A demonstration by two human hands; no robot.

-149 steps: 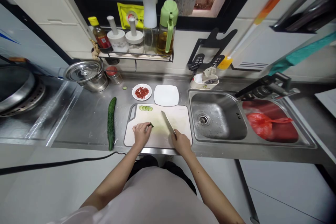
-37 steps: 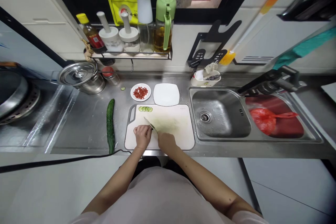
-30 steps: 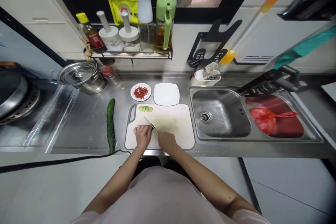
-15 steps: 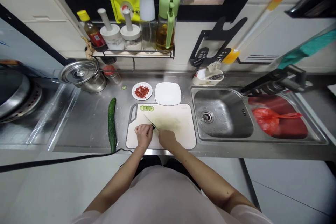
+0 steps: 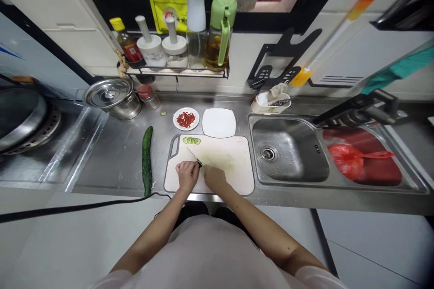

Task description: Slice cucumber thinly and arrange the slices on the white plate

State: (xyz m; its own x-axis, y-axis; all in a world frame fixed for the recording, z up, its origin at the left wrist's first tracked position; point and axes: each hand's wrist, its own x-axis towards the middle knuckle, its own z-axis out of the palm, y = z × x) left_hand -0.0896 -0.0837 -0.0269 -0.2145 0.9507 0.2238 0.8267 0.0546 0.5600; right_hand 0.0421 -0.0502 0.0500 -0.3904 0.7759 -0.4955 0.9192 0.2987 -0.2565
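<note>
A white cutting board (image 5: pixel 233 162) lies on the steel counter in front of me. My left hand (image 5: pixel 187 175) is curled on the board, its fingers pressing down a small cucumber piece that is mostly hidden. My right hand (image 5: pixel 214 178) grips the handle of a knife (image 5: pixel 194 156), and the blade lies right against my left fingertips. Several cucumber slices (image 5: pixel 191 141) sit in a row at the board's far edge. A whole cucumber (image 5: pixel 147 159) lies on the counter left of the board.
Behind the board are a small plate of chopped red chilli (image 5: pixel 186 118) and an empty white plate (image 5: pixel 219 122). A steel pot (image 5: pixel 111 96) stands at back left, a sink (image 5: pixel 288 153) at right with a red bag (image 5: pixel 346 160) in its second basin. A condiment rack (image 5: pixel 176 70) hangs above.
Five seconds ago the knife was held away to the right; it now rests against my left fingertips. Over the last second both hands stay nearly still.
</note>
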